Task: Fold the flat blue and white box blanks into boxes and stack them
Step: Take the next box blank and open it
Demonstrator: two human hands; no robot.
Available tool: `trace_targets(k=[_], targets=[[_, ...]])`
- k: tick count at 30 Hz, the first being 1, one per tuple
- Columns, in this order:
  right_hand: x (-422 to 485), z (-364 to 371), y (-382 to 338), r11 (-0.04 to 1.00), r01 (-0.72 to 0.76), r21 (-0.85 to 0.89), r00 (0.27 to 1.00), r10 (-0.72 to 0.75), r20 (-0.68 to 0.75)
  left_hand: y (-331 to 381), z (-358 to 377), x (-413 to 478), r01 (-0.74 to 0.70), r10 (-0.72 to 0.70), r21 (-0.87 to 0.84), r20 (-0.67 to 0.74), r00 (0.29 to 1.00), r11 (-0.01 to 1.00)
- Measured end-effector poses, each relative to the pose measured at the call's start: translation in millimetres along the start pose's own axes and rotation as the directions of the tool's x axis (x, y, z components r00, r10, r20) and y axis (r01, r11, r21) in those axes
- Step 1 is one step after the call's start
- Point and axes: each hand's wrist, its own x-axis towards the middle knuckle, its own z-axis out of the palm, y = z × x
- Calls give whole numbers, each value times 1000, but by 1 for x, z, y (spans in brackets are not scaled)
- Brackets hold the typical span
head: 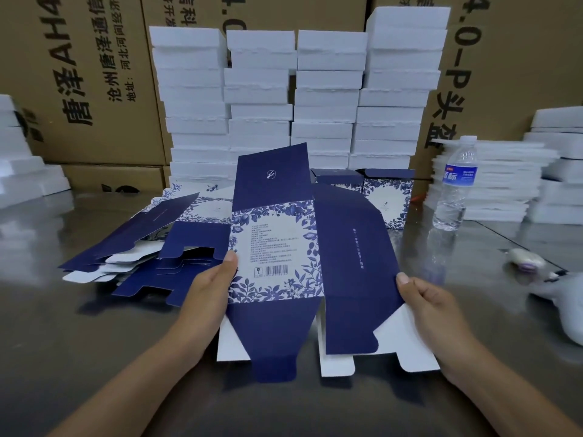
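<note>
I hold one blue and white box blank (277, 247) up over the metal table, its floral printed panel and barcode facing me and its flaps spread. My left hand (208, 288) grips its left edge, thumb on the printed face. My right hand (432, 307) grips the right edge of the plain dark blue panel, thumb on top. A loose pile of flat blanks (142, 247) lies to the left on the table. Behind the held blank stand folded blue and white boxes (385, 190).
Tall stacks of white foam trays (296, 99) line the back, in front of brown cartons (79, 74). More foam (501, 181) is piled at the right and left. A water bottle (454, 184) stands at the right, with a small white object (523, 260) near it.
</note>
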Motion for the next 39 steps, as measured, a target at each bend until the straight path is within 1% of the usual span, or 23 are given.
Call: trace_targets(k=[8,13,18,20,23,25,29,31,33,36,39], targets=[[1,0,1,1000,7,-12,1000,-7,-5,0,-1,0,-18,18,6,25,1000,1000],[3,-1,3,1000,11,-14,999,-12,-32,-3,-3,0,-55,48,110,67,997,992],[5,0,4,999,11,44,999,-9,-46,-4,-6,2,-21,19,44,56,998,999],[4,-1,4,997,-7,72,1000,7,-7,-3,-5,2,-8,7,25,40,999,1000],[3,-1,4,999,-31,42,997,27,78,-1,-5,2,2,-2,-3,26,1000,1000],[4,-2,6,1000,-24,-4,995,24,92,0,-5,2,18,-18,-20,18,1000,1000],[5,-3,7,999,2,-37,998,0,66,3,-3,3,90,-90,-79,9,996,993],[6,-4,6,999,11,-49,999,-8,43,5,-3,2,108,-105,-101,33,994,989],[7,-4,6,998,12,-55,1000,-10,30,5,-3,0,93,-87,-89,64,994,992],[7,-3,7,998,17,-52,999,-16,35,4,-5,-1,64,-58,-93,65,996,994],[5,0,8,992,64,-107,998,-62,22,4,-7,1,68,-61,-115,64,996,991]])
